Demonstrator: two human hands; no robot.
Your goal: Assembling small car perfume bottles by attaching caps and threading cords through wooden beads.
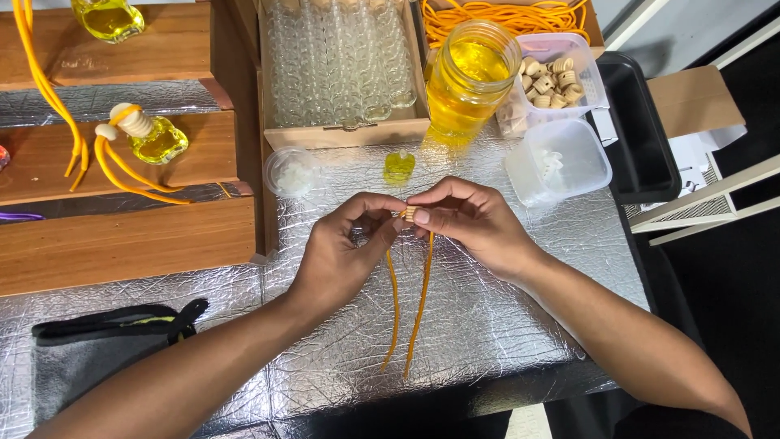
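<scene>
**Now Both Hands Pinch a Wooden Bead on Orange Cord**

Farthest left, a dark grey cloth (97, 341) lies on the near part of the silver foil table (487, 325). Behind it rise wooden steps (122, 236), and on the middle step sits a small glass bottle of yellow liquid (158, 140) with a wooden cap and orange cord looped round it. Another such bottle (108, 18) stands on the far step, with more orange cord hanging down beside it.

Toward the middle, a small round clear lid (290, 171) rests on the foil, just in front of a cardboard box of empty glass bottles (337, 61). The left hand (341, 252) is closed in a narrow pinch, thumb and forefinger meeting at the top of the orange cord (414, 301). The cord hangs down in two strands toward the near edge of the table. Right at the pinch is a small wooden bead (410, 213), held between the fingertips of both hands. A tiny filled bottle (399, 167) stands just beyond the hands.

Farther right, the right hand (471, 219) grips the bead in a tight pinch too. Behind it stands a big jar of yellow liquid (470, 77), then a clear tub of wooden beads (552, 77) and a nearer tub (561, 162) holding white pieces. A black tray (642, 130) sits at the far right edge.
</scene>
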